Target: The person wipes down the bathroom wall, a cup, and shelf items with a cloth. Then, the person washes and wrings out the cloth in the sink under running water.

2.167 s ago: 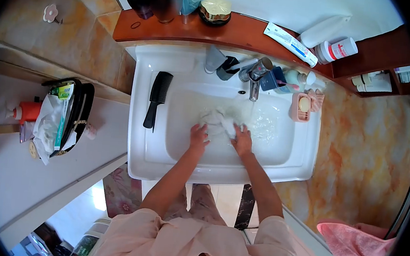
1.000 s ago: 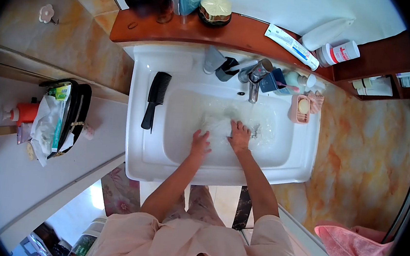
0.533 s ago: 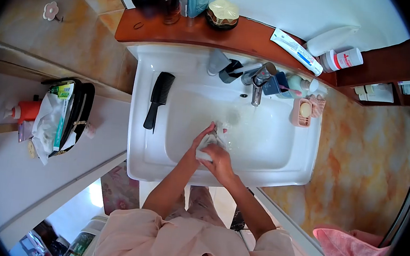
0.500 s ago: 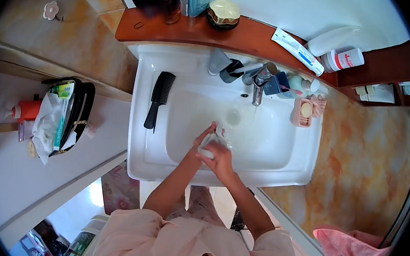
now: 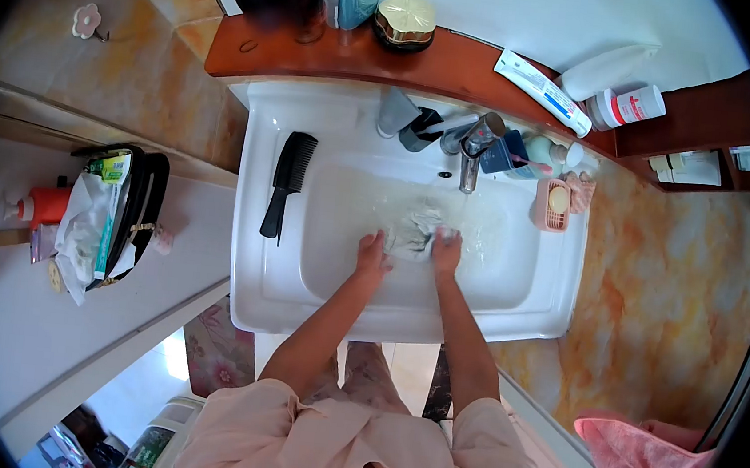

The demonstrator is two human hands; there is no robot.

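A wet white cloth (image 5: 414, 235) lies spread and crumpled in the water of the white sink (image 5: 252, 268). My left hand (image 5: 373, 253) is at the cloth's left edge, its fingers curled around that side. At the right edge, my right hand (image 5: 446, 249) has its fingers closed on the cloth. Water runs from the metal faucet (image 5: 469, 166) behind the cloth. A black comb (image 5: 287, 186) rests on the sink's left rim. On the right rim sits a pink soap dish (image 5: 550, 215) with a pale soap in it.
Cups and bottles stand around the faucet. The brown shelf (image 5: 461, 63) behind holds bottles, a gold-lidded jar (image 5: 404, 21) and a toothpaste tube (image 5: 543, 93). At the left is a black basket (image 5: 150, 201) with packets; a pink towel (image 5: 645, 458) hangs at the lower right.
My hands have moved apart from their bunched position near the front of the sink. The cloth has gone from between them down into the water and is spread out.
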